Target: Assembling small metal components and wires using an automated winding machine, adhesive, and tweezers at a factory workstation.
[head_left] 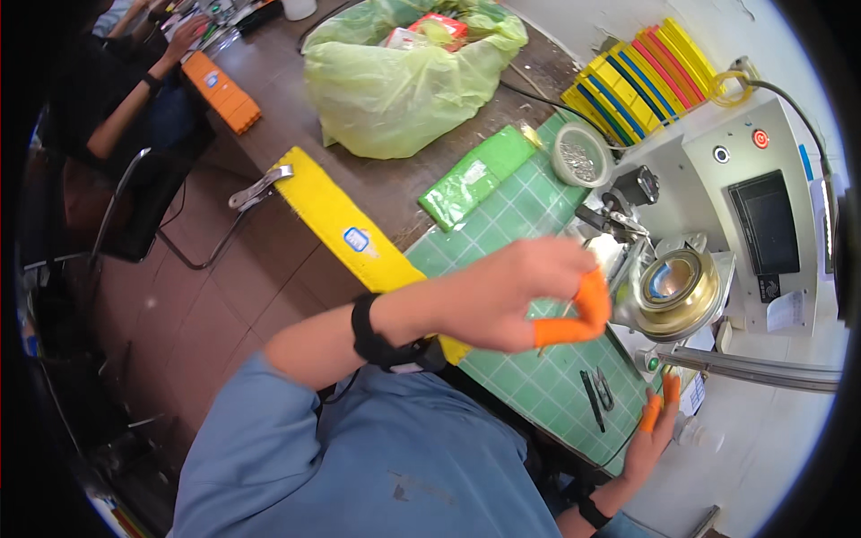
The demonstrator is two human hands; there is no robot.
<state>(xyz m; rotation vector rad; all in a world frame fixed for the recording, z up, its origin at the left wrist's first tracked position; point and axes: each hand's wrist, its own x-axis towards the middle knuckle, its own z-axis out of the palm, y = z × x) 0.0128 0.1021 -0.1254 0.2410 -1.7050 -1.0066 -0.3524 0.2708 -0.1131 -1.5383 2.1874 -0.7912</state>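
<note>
My left hand (516, 291) is raised over the green gridded cutting mat (502, 377), beside the machine's round brass-coloured part (677, 287). Orange finger covers are on its thumb and forefinger, whose tips are pinched together; whatever lies between them is too small to make out. At the lower right, my right hand (655, 426) has its fingers stretched out, two of them in orange covers. Their tips are close to a green button (653, 363) on the machine's base; I cannot tell whether they touch it. Tweezers (603, 390) and a thin black tool (592, 401) lie on the mat.
A yellow padded strip (336, 215) runs along the table edge. Beyond the mat are a green packet (475, 177), a bowl of small metal parts (578, 154) and a pale green plastic bag (404, 85). A control panel (753, 206) stands right. A co-worker's arm (121, 117) shows far left.
</note>
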